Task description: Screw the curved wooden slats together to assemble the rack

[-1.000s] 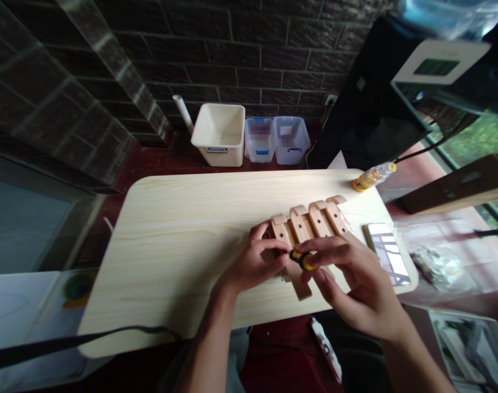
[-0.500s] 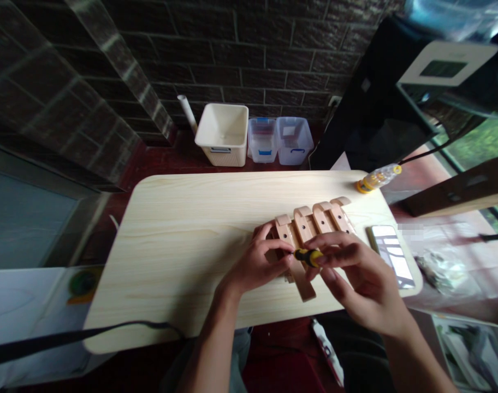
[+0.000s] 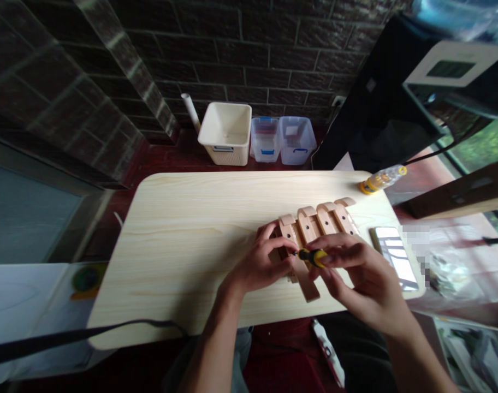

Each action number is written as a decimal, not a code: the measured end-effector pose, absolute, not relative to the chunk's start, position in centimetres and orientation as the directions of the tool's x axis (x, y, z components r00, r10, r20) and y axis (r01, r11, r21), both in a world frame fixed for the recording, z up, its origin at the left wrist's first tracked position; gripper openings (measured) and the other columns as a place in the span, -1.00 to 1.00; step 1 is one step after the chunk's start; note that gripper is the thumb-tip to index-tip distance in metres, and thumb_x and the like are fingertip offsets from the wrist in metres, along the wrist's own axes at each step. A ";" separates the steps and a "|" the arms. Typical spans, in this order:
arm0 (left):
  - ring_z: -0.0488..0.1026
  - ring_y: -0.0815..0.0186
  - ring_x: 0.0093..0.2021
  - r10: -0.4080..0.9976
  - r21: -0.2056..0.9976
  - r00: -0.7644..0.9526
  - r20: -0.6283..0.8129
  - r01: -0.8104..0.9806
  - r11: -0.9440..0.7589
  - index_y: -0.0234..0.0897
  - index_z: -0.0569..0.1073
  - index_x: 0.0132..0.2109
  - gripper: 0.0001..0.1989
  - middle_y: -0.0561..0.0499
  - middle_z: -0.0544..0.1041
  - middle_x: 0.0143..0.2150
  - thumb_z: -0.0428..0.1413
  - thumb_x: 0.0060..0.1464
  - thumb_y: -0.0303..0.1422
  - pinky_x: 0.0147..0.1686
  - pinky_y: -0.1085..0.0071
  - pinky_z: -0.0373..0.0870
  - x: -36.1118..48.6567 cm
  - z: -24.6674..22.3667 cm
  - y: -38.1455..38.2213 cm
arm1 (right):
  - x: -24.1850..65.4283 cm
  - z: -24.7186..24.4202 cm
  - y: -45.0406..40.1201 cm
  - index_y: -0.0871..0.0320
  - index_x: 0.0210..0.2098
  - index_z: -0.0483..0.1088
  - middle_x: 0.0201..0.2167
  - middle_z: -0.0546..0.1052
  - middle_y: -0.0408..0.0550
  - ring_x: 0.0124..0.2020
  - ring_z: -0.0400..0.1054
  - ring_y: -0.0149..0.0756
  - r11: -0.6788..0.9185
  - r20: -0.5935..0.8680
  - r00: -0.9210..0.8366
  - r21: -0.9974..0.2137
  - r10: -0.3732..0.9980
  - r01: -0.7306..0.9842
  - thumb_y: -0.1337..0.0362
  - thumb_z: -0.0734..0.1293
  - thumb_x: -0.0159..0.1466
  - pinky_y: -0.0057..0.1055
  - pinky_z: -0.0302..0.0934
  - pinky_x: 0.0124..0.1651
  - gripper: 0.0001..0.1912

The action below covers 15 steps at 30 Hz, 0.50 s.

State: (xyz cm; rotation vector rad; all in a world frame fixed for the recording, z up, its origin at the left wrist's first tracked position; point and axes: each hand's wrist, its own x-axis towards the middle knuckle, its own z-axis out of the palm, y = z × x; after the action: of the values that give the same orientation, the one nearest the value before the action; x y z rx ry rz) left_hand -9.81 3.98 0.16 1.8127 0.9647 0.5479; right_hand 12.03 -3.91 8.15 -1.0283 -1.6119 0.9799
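A light wooden rack with several curved slats and dark screw holes [image 3: 307,226] lies slanted on the table. My left hand [image 3: 259,262] is closed around its left end, with thumb and index finger pinched close to the tip of a screwdriver. That yellow and black screwdriver [image 3: 313,256] is in the fingers of my right hand [image 3: 357,273], its tip pointing left onto the front slat. Whether a screw sits between the left fingertips is hidden. One slat [image 3: 308,286] sticks out toward me below the hands.
A clear bottle-shaped container with a yellow base [image 3: 382,180] is at the table's [image 3: 183,218] back right corner. A phone [image 3: 394,256] lies along the right edge. Beyond the table stand a cream bin [image 3: 228,155] and two clear plastic boxes [image 3: 297,147]. A black strap [image 3: 122,326] crosses the front left.
The whole view has shifted slightly. Both hands, the screwdriver and the rack keep nearly the same arrangement.
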 end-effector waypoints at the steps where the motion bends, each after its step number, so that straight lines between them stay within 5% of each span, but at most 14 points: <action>1: 0.26 -0.06 0.52 0.811 0.906 0.582 -0.052 0.370 -0.207 -0.09 0.72 0.03 -0.74 -0.11 0.33 0.46 0.28 0.23 -0.24 0.54 0.03 0.25 -9.8 0.1 4.0 | 12.0 8.1 -3.8 -0.03 0.02 0.48 0.10 0.60 0.04 0.18 0.57 -0.07 0.326 0.295 -0.182 -0.930 0.938 0.168 0.54 0.42 0.39 -0.11 0.56 0.09 -0.65; 15: 0.24 -0.06 0.52 0.794 0.917 0.606 -0.048 0.342 -0.206 -0.11 0.72 0.02 -0.75 -0.11 0.37 0.42 0.28 0.21 -0.28 0.53 0.05 0.23 -9.7 0.1 4.2 | 12.0 9.7 -4.1 0.05 -0.04 0.50 0.17 0.64 0.09 0.13 0.61 -0.15 0.448 0.360 -0.285 -0.816 0.888 0.365 0.53 0.42 0.39 -0.23 0.51 0.13 -0.74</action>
State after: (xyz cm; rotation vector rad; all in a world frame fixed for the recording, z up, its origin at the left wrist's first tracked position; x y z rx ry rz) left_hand -9.68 4.21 0.07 1.7961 0.9241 0.5449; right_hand 12.05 -4.12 9.74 -1.0614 -1.8516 0.7772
